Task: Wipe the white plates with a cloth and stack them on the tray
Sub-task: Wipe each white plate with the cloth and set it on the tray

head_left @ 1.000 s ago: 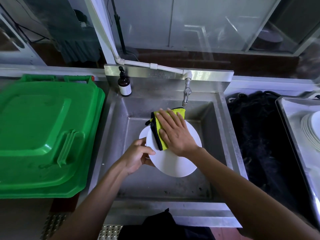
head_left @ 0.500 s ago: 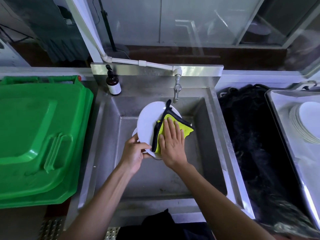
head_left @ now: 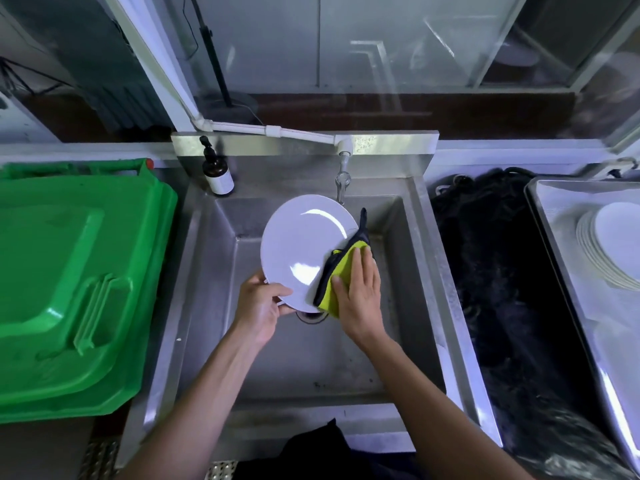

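A white plate is held tilted over the steel sink, its face turned toward me. My left hand grips its lower left rim, thumb on the face. My right hand presses a yellow cloth with black edging flat against the plate's lower right edge, fingers straight. A second plate edge peeks out just under the held plate near my left hand. A stack of white plates lies on the metal tray at the far right.
A green bin lid fills the left side. A brown pump bottle stands at the sink's back left corner, and a tap hangs just above the plate. Black netting lies between sink and tray.
The plate has been tipped up and turned so its face shows. The cloth and my right hand slid from the plate's upper middle to its lower right edge.
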